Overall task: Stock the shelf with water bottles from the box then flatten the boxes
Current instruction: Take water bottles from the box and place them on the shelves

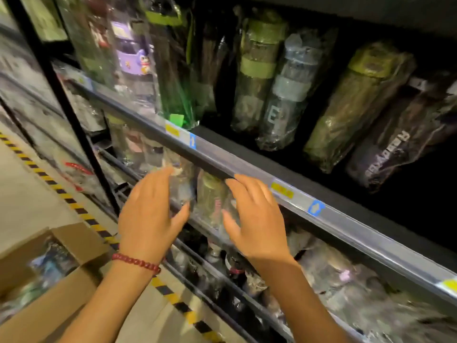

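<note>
Crinkled clear plastic wraps the green-lidded water bottle standing on the middle shelf, between both hands. The left hand and right hand are spread with relaxed fingers beside it, holding nothing. The film looks slippery and loose, the bottle inside rigid and probably light when empty; gripping round the body seems safest. More wrapped bottles lie in the cardboard box on the floor.

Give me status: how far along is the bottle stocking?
Done: wrapped bottles already line the upper shelf. In hand: left hand and right hand, fingers spread, flank a wrapped bottle on the shelf below. Left: the box is open, still holds stock, unflattened.
</note>
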The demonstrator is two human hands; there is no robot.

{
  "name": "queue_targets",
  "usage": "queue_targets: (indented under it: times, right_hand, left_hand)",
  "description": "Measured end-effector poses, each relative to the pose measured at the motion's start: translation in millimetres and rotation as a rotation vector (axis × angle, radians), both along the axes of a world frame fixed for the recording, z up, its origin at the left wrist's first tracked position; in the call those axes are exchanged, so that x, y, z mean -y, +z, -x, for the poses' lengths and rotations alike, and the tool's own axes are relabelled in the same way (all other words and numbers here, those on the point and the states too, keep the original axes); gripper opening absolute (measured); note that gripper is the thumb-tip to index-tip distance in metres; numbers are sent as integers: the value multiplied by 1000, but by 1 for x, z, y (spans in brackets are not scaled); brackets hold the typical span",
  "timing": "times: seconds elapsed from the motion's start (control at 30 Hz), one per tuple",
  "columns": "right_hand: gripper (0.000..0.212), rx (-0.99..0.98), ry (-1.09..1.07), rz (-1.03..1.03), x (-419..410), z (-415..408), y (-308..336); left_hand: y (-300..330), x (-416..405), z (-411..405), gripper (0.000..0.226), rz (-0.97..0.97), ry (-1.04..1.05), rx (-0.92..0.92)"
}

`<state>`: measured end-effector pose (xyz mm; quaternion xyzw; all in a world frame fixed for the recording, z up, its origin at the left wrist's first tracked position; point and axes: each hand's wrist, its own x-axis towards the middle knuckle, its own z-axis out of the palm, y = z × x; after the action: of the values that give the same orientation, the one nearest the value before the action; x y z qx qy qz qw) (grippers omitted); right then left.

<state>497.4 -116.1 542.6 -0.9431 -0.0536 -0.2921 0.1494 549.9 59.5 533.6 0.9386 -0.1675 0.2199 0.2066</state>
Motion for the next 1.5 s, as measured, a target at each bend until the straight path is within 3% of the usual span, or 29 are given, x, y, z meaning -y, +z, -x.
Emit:
queue_targets:
  times: [0.17, 0.3, 0.5, 0.67, 0.83, 1.1, 1.23, 1.33, 1.5]
  right_hand:
    - [46, -124, 215, 46, -90, -20, -48]
    - [46, -238, 361, 41, -176, -23, -88]
    - [57, -482, 492, 148, -298, -19, -127]
    - [63, -551, 570, 226, -381, -25, -150]
    - [71, -605, 707, 188, -432, -33, -168]
    - [62, -766, 719, 228, -472, -83, -196]
    - [57, -804, 731, 267, -509, -142, -218]
    - [47, -942, 754, 284, -549, -196, -229]
    - [51, -1056, 811, 271, -613, -279, -263]
  left_hand:
    - [-47, -93, 24, 70, -89, 189, -190]
    - [-85, -175, 51, 68, -55, 304, -320]
    - [-113, -275, 92, 75, -87, 489, -409]
    - [-127, -350, 119, 78, -125, 590, -519]
    - [-147, -397, 126, 75, -23, 691, -620]
    - [-175, -442, 71, 70, 24, 763, -741]
    - [-199, -478, 20, 67, -3, 788, -810]
    - [-216, -511, -27, 65, 61, 810, -847]
    - [-246, -562, -115, 59, 148, 924, -955]
